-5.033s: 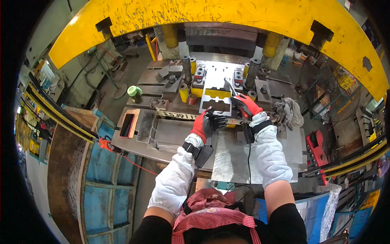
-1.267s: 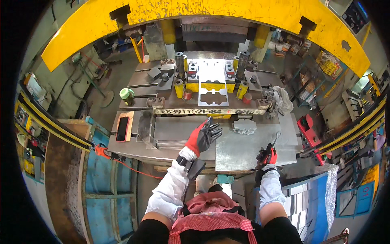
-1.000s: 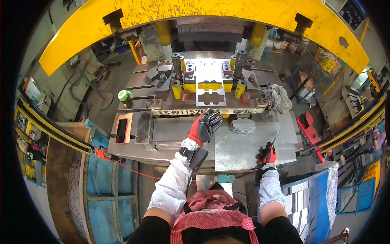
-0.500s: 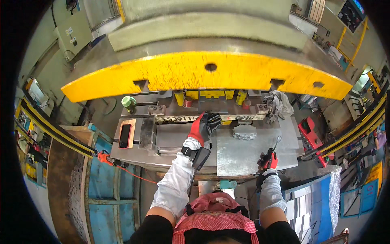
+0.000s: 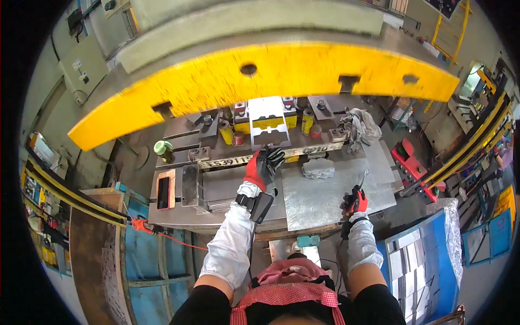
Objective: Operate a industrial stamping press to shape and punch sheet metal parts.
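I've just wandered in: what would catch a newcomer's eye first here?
Probably the big yellow beam, arching across the upper part of the view. Below it, near the middle, a bright metal sheet with cut-outs lies with its near edge close to the left hand, which wears a red-and-black glove. Further right, the gloved right hand holds a slim metal tool over a flat grey plate.

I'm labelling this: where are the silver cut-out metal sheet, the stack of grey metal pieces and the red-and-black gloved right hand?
Silver cut-out metal sheet (image 5: 266, 108), head view: bright flat face.
Stack of grey metal pieces (image 5: 318, 166), head view: top face.
Red-and-black gloved right hand (image 5: 355, 202), head view: glove's middle.
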The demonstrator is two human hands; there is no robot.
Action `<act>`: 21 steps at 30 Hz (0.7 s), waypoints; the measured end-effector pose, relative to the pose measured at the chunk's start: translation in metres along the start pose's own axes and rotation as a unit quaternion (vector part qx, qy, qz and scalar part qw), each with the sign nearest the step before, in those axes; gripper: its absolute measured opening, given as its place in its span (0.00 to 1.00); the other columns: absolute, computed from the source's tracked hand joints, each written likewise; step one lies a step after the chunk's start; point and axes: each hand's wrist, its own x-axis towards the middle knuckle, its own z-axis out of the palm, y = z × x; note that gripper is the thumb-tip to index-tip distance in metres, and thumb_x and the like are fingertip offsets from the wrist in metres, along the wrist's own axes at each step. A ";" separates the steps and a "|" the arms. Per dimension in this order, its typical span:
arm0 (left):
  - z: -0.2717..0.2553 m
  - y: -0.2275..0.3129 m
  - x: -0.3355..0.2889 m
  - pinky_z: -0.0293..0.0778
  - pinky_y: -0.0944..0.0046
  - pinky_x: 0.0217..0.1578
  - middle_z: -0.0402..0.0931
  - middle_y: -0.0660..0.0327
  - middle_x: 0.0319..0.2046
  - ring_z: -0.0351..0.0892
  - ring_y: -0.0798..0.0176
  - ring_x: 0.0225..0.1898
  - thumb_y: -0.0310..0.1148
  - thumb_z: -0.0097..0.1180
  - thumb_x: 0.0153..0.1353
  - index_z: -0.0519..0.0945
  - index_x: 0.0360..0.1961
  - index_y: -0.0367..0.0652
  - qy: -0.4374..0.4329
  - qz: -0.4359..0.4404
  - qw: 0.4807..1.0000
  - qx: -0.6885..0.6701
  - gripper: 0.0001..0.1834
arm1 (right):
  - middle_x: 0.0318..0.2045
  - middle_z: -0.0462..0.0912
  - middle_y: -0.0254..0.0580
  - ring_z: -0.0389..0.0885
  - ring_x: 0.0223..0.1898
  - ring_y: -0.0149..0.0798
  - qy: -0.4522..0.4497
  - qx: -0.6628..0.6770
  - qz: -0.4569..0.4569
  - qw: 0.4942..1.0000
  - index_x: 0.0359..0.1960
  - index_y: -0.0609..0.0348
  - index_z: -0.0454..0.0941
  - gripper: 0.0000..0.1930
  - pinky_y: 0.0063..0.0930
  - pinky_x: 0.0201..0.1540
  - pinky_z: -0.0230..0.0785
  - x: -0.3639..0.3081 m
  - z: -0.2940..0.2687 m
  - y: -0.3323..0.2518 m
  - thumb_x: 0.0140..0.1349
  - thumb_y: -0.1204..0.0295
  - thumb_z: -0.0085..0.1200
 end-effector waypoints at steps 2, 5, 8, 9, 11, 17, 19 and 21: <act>0.009 -0.001 -0.004 0.71 0.52 0.48 0.73 0.50 0.44 0.74 0.49 0.46 0.41 0.40 0.65 0.69 0.48 0.39 0.008 -0.007 1.000 0.004 0.18 | 0.20 0.74 0.46 0.70 0.11 0.41 -0.026 0.038 0.009 0.999 0.39 0.54 0.68 0.14 0.35 0.12 0.66 -0.003 -0.003 -0.002 0.57 0.62 0.52; 0.013 0.001 -0.003 0.71 0.51 0.48 0.74 0.50 0.42 0.76 0.50 0.43 0.41 0.38 0.66 0.71 0.43 0.39 0.016 -0.019 1.000 -0.003 0.17 | 0.20 0.74 0.45 0.70 0.11 0.40 -0.031 0.014 0.018 0.999 0.39 0.54 0.67 0.13 0.34 0.11 0.65 -0.006 -0.002 -0.004 0.57 0.62 0.52; 0.017 0.006 -0.004 0.73 0.53 0.45 0.75 0.50 0.41 0.75 0.51 0.43 0.41 0.39 0.65 0.71 0.44 0.38 0.029 -0.027 0.999 -0.009 0.17 | 0.20 0.73 0.45 0.69 0.10 0.40 -0.041 0.006 0.016 0.999 0.38 0.54 0.66 0.13 0.33 0.10 0.63 -0.012 -0.001 -0.003 0.58 0.62 0.51; 0.017 0.005 -0.006 0.73 0.53 0.45 0.75 0.50 0.41 0.76 0.51 0.43 0.41 0.40 0.65 0.71 0.43 0.38 0.042 -0.019 0.999 0.002 0.17 | 0.20 0.73 0.45 0.69 0.10 0.40 -0.039 0.018 0.009 0.999 0.38 0.55 0.66 0.14 0.32 0.10 0.62 -0.014 0.001 -0.001 0.58 0.61 0.51; 0.035 0.001 -0.003 0.73 0.53 0.44 0.75 0.50 0.41 0.75 0.51 0.43 0.41 0.40 0.65 0.71 0.42 0.38 0.055 -0.039 0.998 0.000 0.17 | 0.20 0.73 0.40 0.72 0.14 0.37 -0.076 0.018 -0.020 0.997 0.42 0.55 0.67 0.12 0.31 0.13 0.65 -0.003 -0.020 -0.002 0.58 0.68 0.51; 0.028 0.006 -0.008 0.76 0.56 0.39 0.77 0.53 0.34 0.78 0.56 0.34 0.45 0.41 0.65 0.73 0.40 0.41 0.087 -0.041 0.995 0.021 0.18 | 0.32 0.75 0.40 0.74 0.24 0.32 -0.215 -0.104 -0.101 0.966 0.59 0.54 0.59 0.29 0.24 0.24 0.70 -0.031 -0.027 -0.001 0.53 0.75 0.53; 0.021 0.005 -0.008 0.75 0.55 0.40 0.77 0.52 0.36 0.78 0.55 0.35 0.45 0.41 0.65 0.72 0.42 0.40 0.097 -0.028 0.995 0.024 0.18 | 0.33 0.74 0.38 0.70 0.24 0.28 -0.278 -0.128 -0.132 0.943 0.62 0.53 0.55 0.33 0.22 0.26 0.69 -0.082 0.043 -0.044 0.53 0.78 0.51; 0.021 0.000 -0.006 0.75 0.55 0.41 0.77 0.52 0.36 0.78 0.54 0.36 0.44 0.41 0.65 0.72 0.43 0.40 0.089 0.010 0.996 0.012 0.18 | 0.32 0.72 0.33 0.68 0.26 0.25 -0.356 -0.218 -0.161 0.894 0.62 0.55 0.56 0.31 0.20 0.28 0.66 -0.088 0.103 -0.079 0.56 0.77 0.50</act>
